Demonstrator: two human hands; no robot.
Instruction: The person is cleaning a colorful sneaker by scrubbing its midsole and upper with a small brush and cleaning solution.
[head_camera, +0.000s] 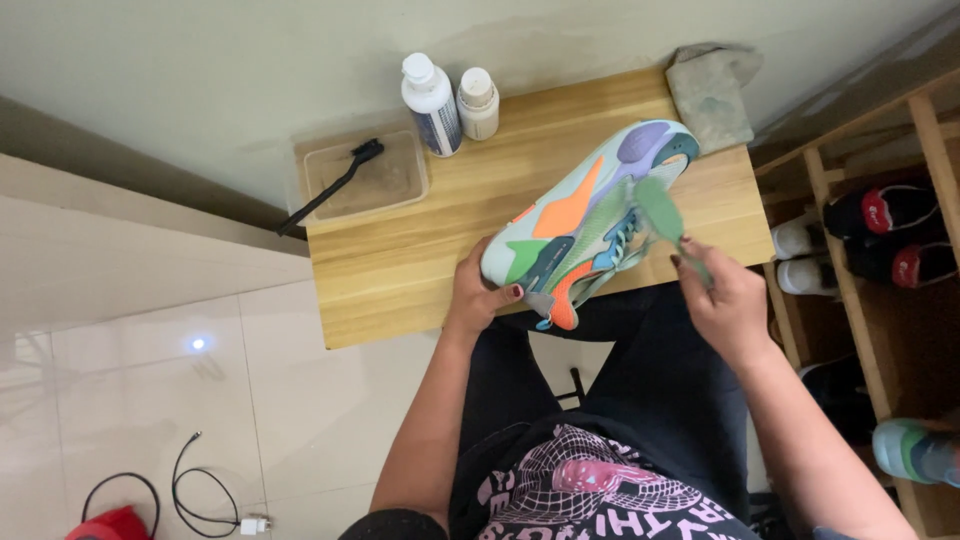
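Observation:
A multicoloured sneaker (585, 215), pale green with orange, purple and green patches, lies tilted on a small wooden table (420, 260). My left hand (478, 292) grips its heel end. My right hand (722, 288) holds a green insole (662, 212) that sticks up beside the shoe's opening and laces.
Two white bottles (430, 103) stand at the table's back edge. A clear plastic tub (365, 180) holds a black brush (335, 187). A grey cloth (708, 95) lies at the back right corner. A wooden shoe rack (880, 230) with shoes stands on the right. Cables (205, 485) lie on the tiled floor.

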